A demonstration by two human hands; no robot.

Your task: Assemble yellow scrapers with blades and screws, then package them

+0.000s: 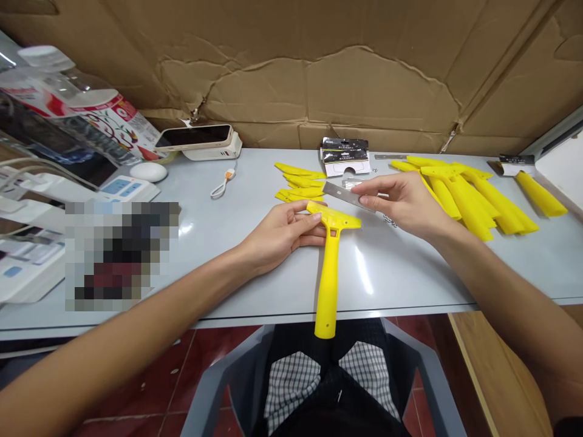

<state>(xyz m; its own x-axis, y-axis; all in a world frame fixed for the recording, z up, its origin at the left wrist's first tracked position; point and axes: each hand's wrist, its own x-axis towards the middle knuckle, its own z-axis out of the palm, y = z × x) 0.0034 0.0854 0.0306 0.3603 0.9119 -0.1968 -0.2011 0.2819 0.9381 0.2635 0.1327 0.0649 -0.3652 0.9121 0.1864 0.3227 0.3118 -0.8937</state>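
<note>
My left hand (291,230) grips the head of a yellow scraper handle (328,267), whose shaft points down past the table's front edge. Between the thumb and fingers of my right hand (401,203) is a flat grey metal blade (344,195), held just above and behind the scraper's head. Blade and handle look close together; whether they touch I cannot tell. Thin yellow plastic pieces (298,176) lie behind my left hand. Small nuts or screws (390,221) are partly hidden beneath my right hand.
More yellow scraper handles (473,194) are piled at the right, with one separate handle (542,194) beyond them. Black-and-white packaging cards (346,156) stand at the back against cardboard (291,79). At left are a phone (195,137), a white mouse (149,172), a short cable (223,184) and bottles (109,121).
</note>
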